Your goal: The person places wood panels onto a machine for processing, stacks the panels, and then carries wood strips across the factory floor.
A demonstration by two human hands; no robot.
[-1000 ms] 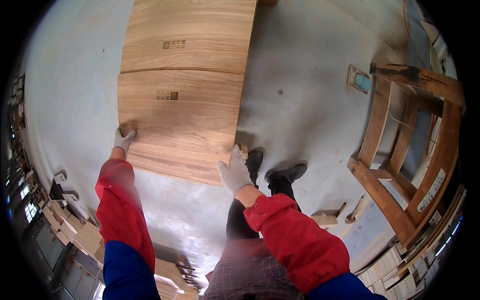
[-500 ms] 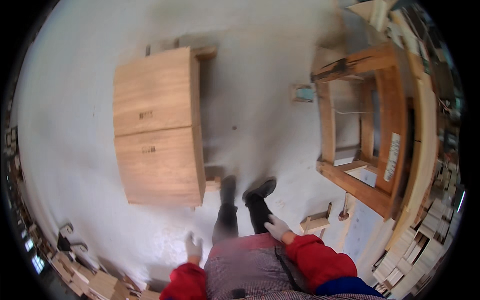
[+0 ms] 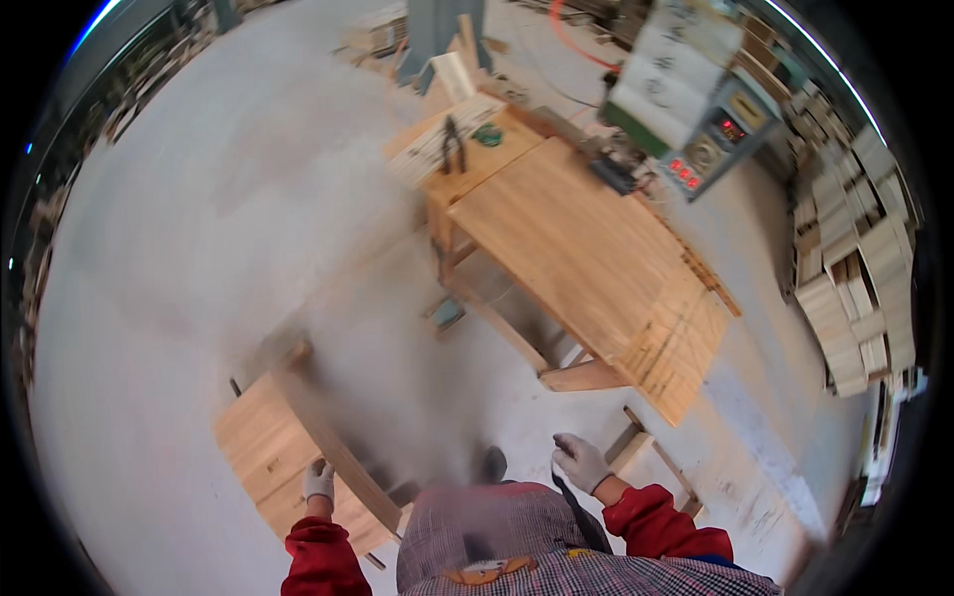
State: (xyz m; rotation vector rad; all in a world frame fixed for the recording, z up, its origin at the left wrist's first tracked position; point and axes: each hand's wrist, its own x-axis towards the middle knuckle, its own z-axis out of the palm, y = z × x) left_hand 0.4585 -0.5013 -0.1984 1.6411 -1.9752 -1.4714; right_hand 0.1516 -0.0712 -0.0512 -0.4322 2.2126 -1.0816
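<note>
My left hand (image 3: 318, 484), in a pale glove and red sleeve, is over a low stack of light wooden boards (image 3: 260, 437). Its fingers are loosely bent, with nothing visible in them; whether it touches the wood I cannot tell. My right hand (image 3: 581, 464), gloved too, hangs in front of my body beside a small wooden stool-like frame (image 3: 636, 452). Its fingers are loosely apart and appear to hold nothing. Ahead stands a wooden workbench (image 3: 566, 238) with a pair of dark-handled pliers (image 3: 453, 146) and a small green item (image 3: 488, 135) on its far left end.
A grey control box (image 3: 720, 139) with red lit displays stands beyond the bench, next to a whitish panel with dark marks (image 3: 676, 74). Stacked wooden pieces (image 3: 860, 268) line the right. A grey post (image 3: 442, 40) rises at the back. A small bluish block (image 3: 445, 314) lies near the bench leg.
My view has swung right and up, bringing the bench top and control box into sight. The board stack now sits at lower left, by my left hand. My right hand has lifted away from my leg.
</note>
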